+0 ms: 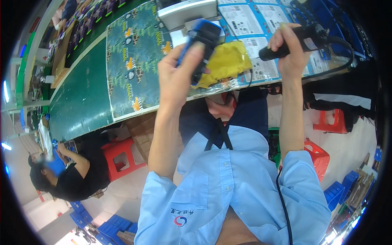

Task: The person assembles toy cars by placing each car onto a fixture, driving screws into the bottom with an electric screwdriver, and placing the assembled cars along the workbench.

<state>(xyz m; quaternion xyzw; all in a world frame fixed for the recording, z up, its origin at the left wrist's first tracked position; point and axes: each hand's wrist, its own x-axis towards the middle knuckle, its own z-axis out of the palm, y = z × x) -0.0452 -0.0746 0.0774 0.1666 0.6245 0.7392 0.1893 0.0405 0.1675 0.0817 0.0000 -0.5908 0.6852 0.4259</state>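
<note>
My left hand (174,73) is closed round a black and blue handheld device (207,36), lifted above the table's near edge and tilted. The device's kind does not show. To its right, my right hand (295,57) grips a black cylindrical corded power tool (309,37), held sideways with its blunt end toward the left. A thick black cable runs from the tool's other end. Between the hands lies a crumpled yellow sheet or pad (228,61) on the table. Just beyond the left hand stands a grey metal fixture (188,17), partly hidden by the device.
Printed sheets (136,61) cover part of the green table (83,90). Blue trays (343,28) with dark parts stand at the far right. Several purple and green items (92,24) line the far left. Red stools (122,157) stand below, and another person (73,171) sits at left.
</note>
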